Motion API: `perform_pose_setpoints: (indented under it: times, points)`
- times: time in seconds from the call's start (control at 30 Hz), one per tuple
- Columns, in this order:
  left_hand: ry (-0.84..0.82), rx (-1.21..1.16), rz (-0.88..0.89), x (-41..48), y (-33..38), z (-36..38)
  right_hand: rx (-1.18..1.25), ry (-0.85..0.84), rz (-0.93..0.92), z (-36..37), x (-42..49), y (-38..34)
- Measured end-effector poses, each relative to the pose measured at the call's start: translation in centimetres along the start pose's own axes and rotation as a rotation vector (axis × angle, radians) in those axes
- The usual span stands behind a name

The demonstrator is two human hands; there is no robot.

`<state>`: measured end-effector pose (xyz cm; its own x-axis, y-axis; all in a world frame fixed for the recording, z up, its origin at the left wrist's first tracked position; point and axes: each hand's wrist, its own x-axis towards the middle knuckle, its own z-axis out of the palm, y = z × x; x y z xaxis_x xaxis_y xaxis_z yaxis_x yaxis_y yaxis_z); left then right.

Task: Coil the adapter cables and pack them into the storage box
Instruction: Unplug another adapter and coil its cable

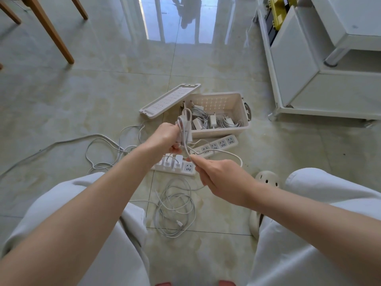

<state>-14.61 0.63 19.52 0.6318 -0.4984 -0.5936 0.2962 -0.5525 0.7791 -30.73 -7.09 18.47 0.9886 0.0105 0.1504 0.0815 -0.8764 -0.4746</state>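
My left hand (165, 137) grips a white adapter (185, 129) with cable loops wound around it, held above the floor in front of the storage box. My right hand (218, 176) pinches the same white cable (226, 154) a little lower and to the right. The open white storage box (244, 112) on the tiled floor holds several coiled adapters. Its lid (169, 101) lies tilted against the box's left side. More loose white cables (177, 209) lie in a heap between my knees.
Two white power strips lie in front of the box: one (218, 145) close to it, another (177, 166) nearer me with adapters plugged in. Cables (103, 147) trail left. A white cabinet (309, 79) stands right, wooden chair legs (47, 27) far left, a slipper (266, 178) by my right knee.
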Motion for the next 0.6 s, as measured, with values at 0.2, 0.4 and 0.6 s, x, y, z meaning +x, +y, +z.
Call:
perform_pose_setpoints:
  times: [0.2, 0.4, 0.6]
  points:
    - [-0.256, -0.388, -0.115, -1.4, 1.1, -0.2, 0.065, -0.066, 0.091, 0.0, 0.1, 0.2]
    - [-0.296, -0.429, -0.191, -1.7, 1.1, -0.9, 0.043, -0.057, 0.165, -0.9, 0.7, 1.8]
    - [-0.472, -0.422, -0.157, -2.3, 1.3, -0.7, 0.047, -0.112, 0.139, -1.2, 1.0, 2.3]
